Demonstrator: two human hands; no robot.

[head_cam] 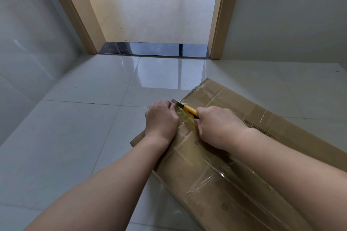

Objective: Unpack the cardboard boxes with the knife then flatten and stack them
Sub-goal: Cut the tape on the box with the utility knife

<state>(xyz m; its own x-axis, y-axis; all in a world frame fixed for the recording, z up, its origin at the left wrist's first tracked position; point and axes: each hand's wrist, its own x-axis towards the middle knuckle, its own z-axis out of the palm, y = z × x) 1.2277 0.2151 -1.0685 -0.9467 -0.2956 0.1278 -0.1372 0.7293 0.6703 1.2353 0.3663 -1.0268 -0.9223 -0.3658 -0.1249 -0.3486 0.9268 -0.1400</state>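
Knife (187, 109): right hand (218, 125) clamps the handle, blade aimed at the tape.
Left hand (162, 118): curled on box (234, 155) edge, steadying it.

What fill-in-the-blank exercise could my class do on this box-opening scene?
1. The right hand grips a utility knife whose handle is ____.
2. The cardboard box lies on a floor of glossy ____.
3. The box's seams are sealed with clear ____.
4. The left hand rests at the box's edge, beside the knife's ____.

Missing words: yellow; tiles; tape; blade
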